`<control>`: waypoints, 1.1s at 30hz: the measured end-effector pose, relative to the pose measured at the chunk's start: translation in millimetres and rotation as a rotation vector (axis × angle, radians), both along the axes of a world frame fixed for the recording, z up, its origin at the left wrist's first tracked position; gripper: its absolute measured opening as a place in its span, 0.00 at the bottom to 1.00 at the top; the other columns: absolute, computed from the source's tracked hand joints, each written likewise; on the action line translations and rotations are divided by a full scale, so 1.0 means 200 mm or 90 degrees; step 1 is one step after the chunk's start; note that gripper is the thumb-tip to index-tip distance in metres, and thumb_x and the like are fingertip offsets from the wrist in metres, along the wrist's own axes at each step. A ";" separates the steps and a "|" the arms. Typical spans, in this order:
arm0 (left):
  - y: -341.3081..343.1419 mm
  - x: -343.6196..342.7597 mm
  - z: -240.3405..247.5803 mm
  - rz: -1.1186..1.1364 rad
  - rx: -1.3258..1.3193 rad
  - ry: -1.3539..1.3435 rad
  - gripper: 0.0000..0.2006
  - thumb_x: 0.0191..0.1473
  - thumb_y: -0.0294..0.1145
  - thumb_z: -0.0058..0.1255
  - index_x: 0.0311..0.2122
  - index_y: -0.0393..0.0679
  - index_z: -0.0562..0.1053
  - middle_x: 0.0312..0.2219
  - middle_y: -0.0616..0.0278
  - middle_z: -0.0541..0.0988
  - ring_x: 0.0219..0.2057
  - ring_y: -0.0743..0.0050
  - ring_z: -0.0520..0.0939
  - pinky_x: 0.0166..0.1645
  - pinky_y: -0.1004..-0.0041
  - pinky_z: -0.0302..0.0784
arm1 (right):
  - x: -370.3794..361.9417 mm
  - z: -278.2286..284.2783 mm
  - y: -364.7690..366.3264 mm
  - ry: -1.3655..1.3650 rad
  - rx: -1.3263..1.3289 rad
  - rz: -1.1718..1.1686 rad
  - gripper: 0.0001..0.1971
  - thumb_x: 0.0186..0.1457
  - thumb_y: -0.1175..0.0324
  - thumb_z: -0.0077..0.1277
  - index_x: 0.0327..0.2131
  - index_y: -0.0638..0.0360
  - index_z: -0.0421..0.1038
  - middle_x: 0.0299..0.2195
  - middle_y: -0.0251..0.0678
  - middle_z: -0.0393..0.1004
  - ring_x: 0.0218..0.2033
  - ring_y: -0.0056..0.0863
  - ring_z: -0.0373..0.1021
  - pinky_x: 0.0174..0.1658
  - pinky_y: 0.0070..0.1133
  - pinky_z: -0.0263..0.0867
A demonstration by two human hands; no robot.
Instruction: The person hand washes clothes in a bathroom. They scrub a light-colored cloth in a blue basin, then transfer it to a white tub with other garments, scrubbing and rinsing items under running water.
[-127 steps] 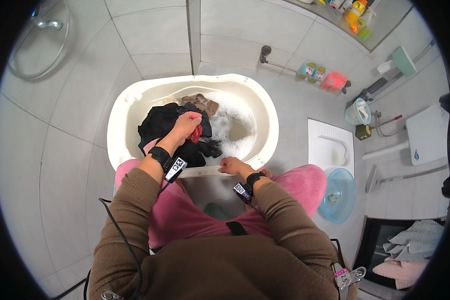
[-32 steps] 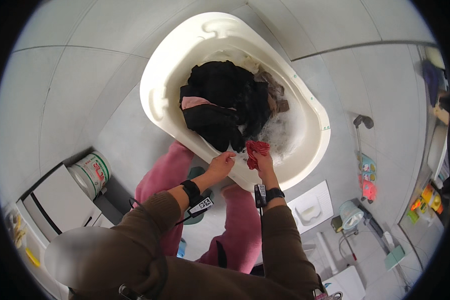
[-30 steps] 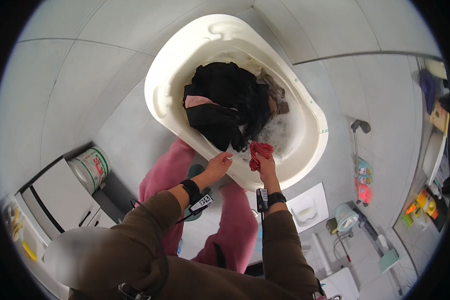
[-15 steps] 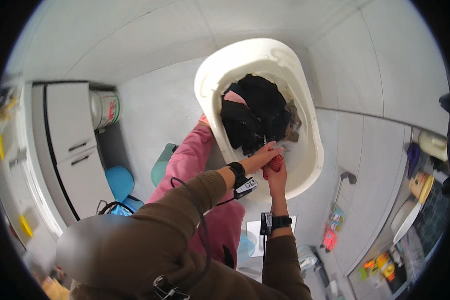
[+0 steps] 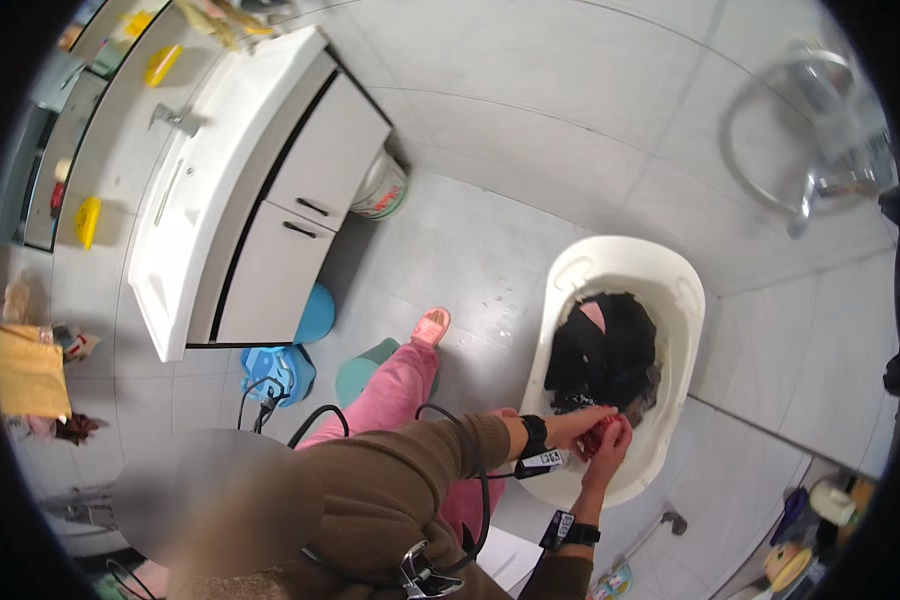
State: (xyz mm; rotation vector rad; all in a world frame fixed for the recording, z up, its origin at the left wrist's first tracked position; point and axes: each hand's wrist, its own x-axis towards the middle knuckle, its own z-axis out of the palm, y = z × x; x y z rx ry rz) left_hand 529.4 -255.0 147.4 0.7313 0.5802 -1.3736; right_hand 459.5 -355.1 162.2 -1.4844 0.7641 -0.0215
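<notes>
My left hand (image 5: 577,425) and my right hand (image 5: 608,456) come together over the near end of a white plastic tub (image 5: 625,252). Between them is a small bunched red cloth (image 5: 597,436), gripped by the closed fingers of both hands. Much of it is hidden, so its exact kind does not show. Beyond the hands, dark wet clothes (image 5: 618,340) lie heaped in the tub, with a pink patch (image 5: 592,317) among them. A greyish-brown bit of fabric shows at the heap's right edge.
A white washbasin cabinet (image 5: 300,190) stands at the left, with a bucket (image 5: 382,188) beside it. Blue basins (image 5: 315,313) and a green stool (image 5: 355,378) are on the floor near my pink slipper (image 5: 431,326). A shower fixture (image 5: 820,150) is on the right wall.
My view has swung left, so the tub now appears further right and more of the washbasin shows. Both hands still hold the red cloth, close together over the tub.
</notes>
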 end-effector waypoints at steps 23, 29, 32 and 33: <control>2.06 0.82 0.99 0.496 0.055 -0.178 0.14 0.58 0.47 0.46 0.45 0.53 0.66 0.40 0.66 0.73 0.40 0.75 0.76 0.43 0.65 0.77 | 1.20 0.95 1.92 -0.224 -0.025 0.535 0.19 0.65 0.60 0.42 0.51 0.64 0.66 0.48 0.38 0.70 0.49 0.28 0.65 0.55 0.23 0.58; 2.97 0.97 1.58 0.627 0.135 -0.382 0.18 0.58 0.49 0.46 0.49 0.53 0.65 0.41 0.67 0.74 0.40 0.77 0.76 0.41 0.70 0.77 | 1.59 1.45 2.76 -0.360 0.109 0.750 0.20 0.62 0.62 0.46 0.53 0.64 0.64 0.50 0.38 0.67 0.52 0.27 0.63 0.55 0.23 0.60; 3.35 1.04 1.68 0.709 0.290 -0.428 0.21 0.59 0.52 0.44 0.53 0.53 0.64 0.42 0.67 0.73 0.40 0.76 0.76 0.43 0.71 0.77 | 1.70 1.56 3.18 -0.451 0.041 0.777 0.21 0.60 0.65 0.49 0.54 0.63 0.62 0.52 0.40 0.66 0.51 0.29 0.65 0.53 0.25 0.63; 3.48 1.05 1.68 0.707 0.291 -0.479 0.25 0.59 0.53 0.44 0.56 0.53 0.60 0.43 0.66 0.72 0.42 0.75 0.76 0.43 0.71 0.76 | 1.73 1.59 3.30 -0.461 0.004 0.778 0.21 0.60 0.66 0.50 0.54 0.63 0.62 0.52 0.40 0.65 0.51 0.30 0.65 0.52 0.25 0.63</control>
